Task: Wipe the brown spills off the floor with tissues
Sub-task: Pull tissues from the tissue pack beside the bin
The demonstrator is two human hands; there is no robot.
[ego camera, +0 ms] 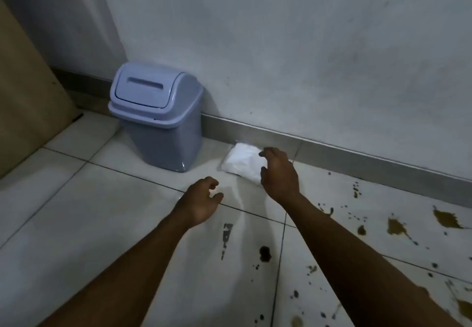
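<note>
Head view, read from left to right. At the left edge I see a tan panel (23, 97) leaning against the wall. Right of it, in the upper left of the frame, a pale blue bin (158, 117) with a swing lid stands on the white tiled floor (63, 211). At centre, my left hand (201, 200) hovers above the tiles, fingers loosely curled and apart, holding nothing. Just right of it lies a white pack of tissues (240, 162), against the grey skirting (357, 163). My right hand (279, 173) is spread over the pack's right end, fingers apart; I cannot tell whether it touches yet. Brown spills (396, 226) dot the lower right of the frame, from small specks to wider puddles. I judge the step is fetching tissues: steady the pack with one hand, draw several sheets with the other, and start on the largest puddles.
</note>
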